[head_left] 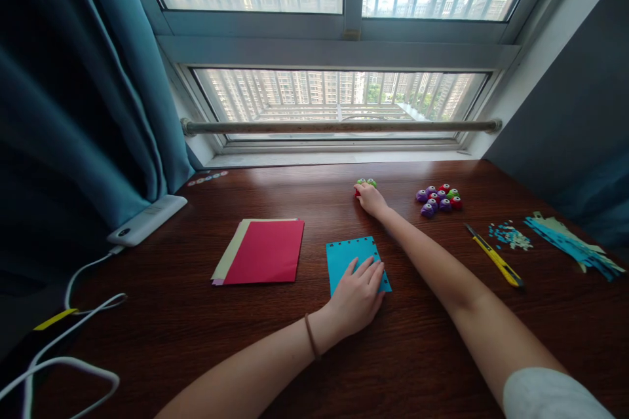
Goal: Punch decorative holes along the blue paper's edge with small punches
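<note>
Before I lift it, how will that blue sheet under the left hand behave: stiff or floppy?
The blue paper sheet lies dead flat on the wooden desk, so it is probably thin, light and floppy. The punched holes along its top and right edges could tear if tugged. With the left hand pressing it, it likely slides easily on the glossy wood once released.

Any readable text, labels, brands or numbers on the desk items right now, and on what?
None can be read.
White device: no legible marking.
Yellow utility knife: any brand too small to read.
Small punches: no readable labels.
Blue paper under the left hand: holes only, no print.
</note>
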Available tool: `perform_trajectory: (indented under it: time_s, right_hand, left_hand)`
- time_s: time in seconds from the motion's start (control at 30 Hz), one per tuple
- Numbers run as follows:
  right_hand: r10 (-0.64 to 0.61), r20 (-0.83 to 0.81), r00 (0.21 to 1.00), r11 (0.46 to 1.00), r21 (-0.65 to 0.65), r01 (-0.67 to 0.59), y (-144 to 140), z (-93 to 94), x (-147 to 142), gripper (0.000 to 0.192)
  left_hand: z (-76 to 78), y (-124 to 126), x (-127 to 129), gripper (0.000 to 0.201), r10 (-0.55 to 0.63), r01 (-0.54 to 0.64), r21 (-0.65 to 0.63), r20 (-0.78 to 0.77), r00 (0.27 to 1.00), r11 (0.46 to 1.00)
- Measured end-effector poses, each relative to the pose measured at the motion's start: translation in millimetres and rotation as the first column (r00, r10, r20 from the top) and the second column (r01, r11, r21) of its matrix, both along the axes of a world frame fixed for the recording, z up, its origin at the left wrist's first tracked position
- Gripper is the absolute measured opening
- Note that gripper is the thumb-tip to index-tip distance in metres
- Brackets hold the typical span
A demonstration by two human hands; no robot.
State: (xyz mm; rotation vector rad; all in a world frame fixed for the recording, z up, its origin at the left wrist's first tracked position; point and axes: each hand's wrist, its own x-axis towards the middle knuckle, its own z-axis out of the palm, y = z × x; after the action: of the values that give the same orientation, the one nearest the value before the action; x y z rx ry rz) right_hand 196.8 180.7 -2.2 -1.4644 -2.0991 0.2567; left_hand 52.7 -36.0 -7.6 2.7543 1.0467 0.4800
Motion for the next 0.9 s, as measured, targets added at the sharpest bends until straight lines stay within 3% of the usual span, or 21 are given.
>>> perform_trajectory:
  time_s: [0.13, 0.3, 0.4, 0.5, 0.73, 0.9]
  right_hand:
    - [-0.008, -0.158, 0.987, 0.999, 0.049, 0.016, -22.7, 6.6, 5.3, 0.032]
    - [0.033, -0.393, 0.919, 0.998, 0.056, -0.012, -97.8, 23.8, 23.1, 0.037]
    - [0.043, -0.721, 0.692, 0.983, -0.092, -0.156, -146.9, 32.0, 37.9, 0.038]
    - [-0.009, -0.818, 0.575, 0.957, -0.174, -0.232, -180.3, 32.3, 51.8, 0.04]
    - [-0.086, -0.9, 0.427, 0.949, -0.205, -0.241, -200.3, 12.3, 67.4, 0.037]
    - [-0.061, -0.932, 0.358, 0.949, -0.166, -0.268, -204.6, 16.9, 66.8, 0.037]
  left_hand:
    - [1.1, -0.2, -0.9, 0.047, 0.035, -0.035, 0.024, 0.009, 0.999, 0.999]
    - [3.0, -2.1, -0.4, 0.05, 0.159, -0.159, 0.045, -0.01, 0.987, 0.986]
    - [4.1, -3.1, 0.4, 0.051, 0.178, -0.177, 0.04, -0.043, 0.983, 0.983]
    - [4.6, -2.7, 1.0, 0.051, 0.173, -0.171, 0.041, -0.053, 0.984, 0.985]
    - [6.0, -0.6, 1.8, 0.05, 0.146, -0.144, 0.038, -0.038, 0.989, 0.989]
    - [7.1, 0.0, 3.1, 0.049, 0.146, -0.144, 0.034, -0.036, 0.989, 0.989]
